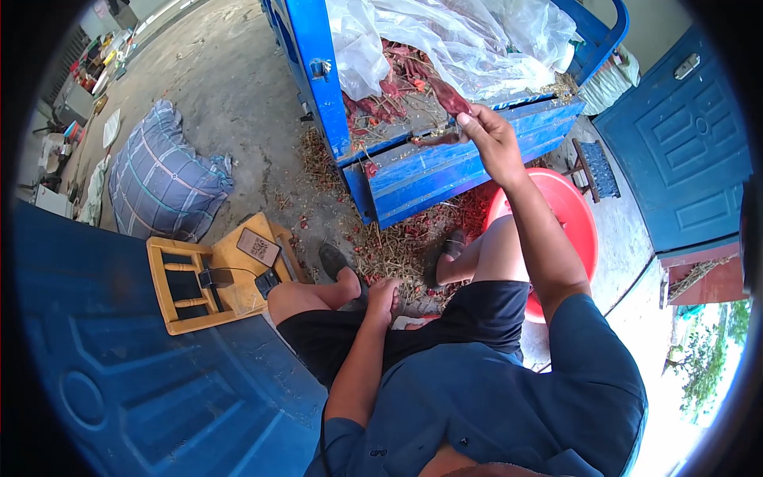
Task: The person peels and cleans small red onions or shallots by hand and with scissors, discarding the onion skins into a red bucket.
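My right hand [491,143] is raised at the edge of a blue cart bed [469,155], thumb and fingers pinched on a long, wrinkled, dark red dried chili pepper [450,97]. Another brownish dried piece [437,140] shows just left of these fingers. Behind the pepper, a heap of dried red chilies and stalks [385,107] lies in the bed, partly covered by clear plastic sheeting [469,56]. Low between my knees, my left hand [383,299] is closed with its fingers curled; what it holds, if anything, is hidden.
A red basin [584,230] stands beside my right leg. Stalks and chili scraps [397,258] litter the ground at my feet. On my left are a wooden chair [183,306] bearing a phone [258,247] and a stuffed plaid sack [167,175]. A small stool [598,169] sits near the blue door [683,135].
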Action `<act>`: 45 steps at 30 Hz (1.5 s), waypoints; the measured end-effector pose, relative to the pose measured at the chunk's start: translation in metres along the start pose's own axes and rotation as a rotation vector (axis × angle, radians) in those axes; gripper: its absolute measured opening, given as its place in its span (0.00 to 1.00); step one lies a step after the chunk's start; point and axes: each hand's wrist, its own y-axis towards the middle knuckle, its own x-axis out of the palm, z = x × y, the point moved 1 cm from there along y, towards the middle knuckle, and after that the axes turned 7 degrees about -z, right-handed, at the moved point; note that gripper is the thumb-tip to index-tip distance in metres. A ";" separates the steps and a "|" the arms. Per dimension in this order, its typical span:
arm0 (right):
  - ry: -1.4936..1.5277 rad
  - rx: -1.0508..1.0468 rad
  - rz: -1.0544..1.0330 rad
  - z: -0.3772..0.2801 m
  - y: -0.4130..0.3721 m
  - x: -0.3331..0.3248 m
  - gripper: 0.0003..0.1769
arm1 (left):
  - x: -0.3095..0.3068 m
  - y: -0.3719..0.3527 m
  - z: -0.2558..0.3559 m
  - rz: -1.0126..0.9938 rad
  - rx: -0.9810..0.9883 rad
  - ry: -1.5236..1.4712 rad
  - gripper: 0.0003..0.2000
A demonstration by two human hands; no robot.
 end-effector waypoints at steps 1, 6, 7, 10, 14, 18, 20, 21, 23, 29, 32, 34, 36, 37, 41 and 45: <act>0.010 0.032 -0.047 -0.008 -0.014 -0.003 0.14 | -0.003 0.005 -0.005 -0.002 -0.008 0.000 0.05; 0.143 0.445 -0.331 0.002 -0.090 0.011 0.15 | 0.006 0.001 -0.002 -0.057 -0.007 0.030 0.06; 0.199 0.496 -0.431 0.013 -0.104 0.021 0.15 | 0.005 0.002 -0.003 -0.055 -0.003 0.031 0.06; 0.279 0.602 -0.722 0.070 -0.151 0.056 0.15 | 0.002 0.001 -0.006 -0.087 -0.004 0.044 0.07; -0.006 0.637 -0.970 0.143 -0.202 0.087 0.16 | 0.000 -0.008 -0.001 -0.044 0.009 -0.017 0.08; -0.277 0.608 -1.150 0.161 -0.206 0.097 0.17 | -0.004 -0.017 0.000 -0.030 -0.003 0.023 0.04; -0.214 0.575 -1.193 0.162 -0.205 0.097 0.16 | -0.007 -0.015 0.004 -0.036 -0.006 0.030 0.04; -0.157 0.555 -1.240 0.162 -0.206 0.097 0.16 | -0.010 -0.012 0.002 -0.036 0.016 0.007 0.03; -0.034 0.571 -1.260 0.153 -0.211 0.107 0.16 | -0.018 -0.002 -0.010 -0.039 0.033 -0.009 0.03; 0.246 0.607 -1.224 0.157 -0.221 0.146 0.15 | -0.013 0.000 -0.026 0.035 0.096 0.094 0.07; 0.250 0.530 -1.082 0.155 -0.226 0.153 0.15 | -0.022 0.005 -0.024 0.060 0.112 0.133 0.09; 0.212 0.474 -0.985 0.153 -0.225 0.155 0.14 | -0.024 0.011 -0.027 0.019 0.143 0.013 0.09; -0.076 0.434 -0.837 0.156 -0.225 0.158 0.14 | -0.031 0.014 -0.025 0.015 0.045 0.013 0.09; -0.073 0.433 -0.837 0.163 -0.228 0.162 0.14 | -0.033 0.014 -0.026 0.010 -0.055 0.012 0.10; -0.308 0.501 -0.605 0.184 -0.229 0.167 0.15 | -0.022 0.012 -0.028 0.101 -0.067 0.050 0.12; -0.341 0.637 -0.545 0.185 -0.227 0.162 0.15 | -0.012 0.005 -0.024 0.077 -0.114 0.075 0.13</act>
